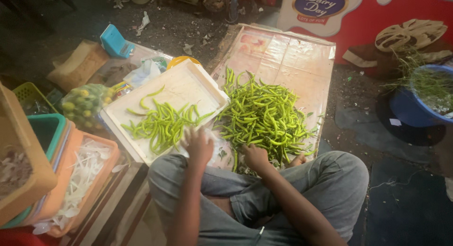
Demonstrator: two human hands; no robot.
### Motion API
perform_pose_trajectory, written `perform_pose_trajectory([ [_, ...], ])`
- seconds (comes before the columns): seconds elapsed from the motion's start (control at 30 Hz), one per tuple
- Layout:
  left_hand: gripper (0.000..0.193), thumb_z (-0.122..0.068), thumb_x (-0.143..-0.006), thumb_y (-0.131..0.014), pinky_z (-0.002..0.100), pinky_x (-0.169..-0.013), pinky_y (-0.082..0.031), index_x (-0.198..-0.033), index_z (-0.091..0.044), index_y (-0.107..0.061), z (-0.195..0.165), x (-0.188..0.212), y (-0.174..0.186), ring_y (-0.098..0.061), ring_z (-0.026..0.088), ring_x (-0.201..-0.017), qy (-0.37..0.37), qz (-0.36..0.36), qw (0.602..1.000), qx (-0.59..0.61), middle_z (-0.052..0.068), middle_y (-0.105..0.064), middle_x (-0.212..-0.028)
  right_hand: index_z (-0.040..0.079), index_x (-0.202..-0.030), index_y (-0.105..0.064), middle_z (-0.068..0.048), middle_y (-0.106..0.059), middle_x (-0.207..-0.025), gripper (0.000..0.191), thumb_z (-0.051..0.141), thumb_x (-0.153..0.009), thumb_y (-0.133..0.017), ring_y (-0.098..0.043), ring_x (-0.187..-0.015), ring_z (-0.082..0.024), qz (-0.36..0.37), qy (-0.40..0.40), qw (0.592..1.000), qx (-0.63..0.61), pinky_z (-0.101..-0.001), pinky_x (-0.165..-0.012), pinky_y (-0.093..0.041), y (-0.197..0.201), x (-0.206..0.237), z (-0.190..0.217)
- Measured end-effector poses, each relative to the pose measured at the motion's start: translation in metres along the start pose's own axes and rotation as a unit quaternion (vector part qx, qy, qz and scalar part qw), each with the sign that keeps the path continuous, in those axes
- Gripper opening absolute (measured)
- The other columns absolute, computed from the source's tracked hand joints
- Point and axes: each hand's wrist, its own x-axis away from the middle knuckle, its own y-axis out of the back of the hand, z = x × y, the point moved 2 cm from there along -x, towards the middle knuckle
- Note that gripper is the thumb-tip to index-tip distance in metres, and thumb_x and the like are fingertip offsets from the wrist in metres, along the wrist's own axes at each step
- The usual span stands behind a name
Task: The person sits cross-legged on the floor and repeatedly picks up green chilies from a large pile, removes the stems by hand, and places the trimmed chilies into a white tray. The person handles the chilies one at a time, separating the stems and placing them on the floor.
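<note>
A big heap of green chillies (264, 116) lies on a pinkish plastic sheet (288, 55) on the floor in front of my crossed legs. To its left a white tray (186, 83) holds a smaller bunch of sorted chillies (163, 125). My left hand (198, 144) rests at the tray's near corner, its back to the camera, fingers curled; what it holds is hidden. At the near edge of the heap, my right hand (255, 156) reaches in, fingers closed among the chillies.
Stacked plastic crates (47, 147) with white bits stand at the left. A net bag of limes (85, 102) and a blue weighing scale (115, 42) lie beyond the tray. A blue tub of greens (424, 92) sits at the right, a red board behind it.
</note>
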Motion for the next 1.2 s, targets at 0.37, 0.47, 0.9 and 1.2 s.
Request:
perform_pose_trajectory([
  [0.37, 0.041, -0.032, -0.098, -0.060, 0.037, -0.099, -0.051, -0.130, -0.008, -0.064, -0.056, 0.028, -0.021, -0.067, 0.025, -0.118, -0.139, 0.076, 0.928, 0.337, 0.012, -0.072, -0.123, 0.012, -0.092, -0.079, -0.012, -0.070, -0.087, 0.018, 0.029, -0.086, -0.077, -0.070, -0.075, -0.031, -0.130, 0.018, 0.966, -0.222, -0.0450, -0.065, -0.055, 0.021, 0.002, 0.005],
  [0.47, 0.043, -0.036, -0.101, -0.054, 0.037, -0.081, -0.051, -0.135, -0.009, -0.063, -0.058, 0.030, -0.029, -0.063, 0.021, -0.089, -0.036, 0.204, 0.874, 0.440, 0.011, -0.071, -0.113, 0.007, -0.098, -0.077, -0.008, -0.070, -0.083, 0.020, 0.022, -0.085, -0.080, -0.067, -0.071, -0.020, -0.092, 0.002, 0.872, -0.481, -0.0355, -0.061, -0.054, 0.027, -0.002, -0.001],
  [0.9, 0.038, -0.041, -0.096, -0.065, 0.044, -0.073, -0.053, -0.103, -0.004, -0.069, -0.057, 0.037, -0.033, -0.070, 0.032, -0.080, -0.202, 0.288, 0.916, 0.191, 0.019, -0.070, -0.085, 0.003, -0.094, -0.078, -0.010, -0.076, -0.075, 0.024, 0.025, -0.091, -0.068, -0.071, -0.064, -0.016, 0.151, 0.054, 0.942, -0.296, -0.0330, -0.060, -0.057, 0.047, 0.007, -0.030],
  [1.2, 0.035, -0.041, -0.090, -0.067, 0.046, -0.082, -0.054, -0.106, -0.009, -0.071, -0.050, 0.039, -0.035, -0.072, 0.036, -0.096, -0.183, 0.308, 0.924, 0.133, 0.019, -0.074, -0.099, 0.004, -0.096, -0.077, -0.006, -0.073, -0.079, 0.031, 0.033, -0.096, -0.065, -0.071, -0.070, -0.014, 0.250, 0.046, 0.900, -0.353, -0.0311, -0.059, -0.056, 0.041, 0.004, -0.035],
])
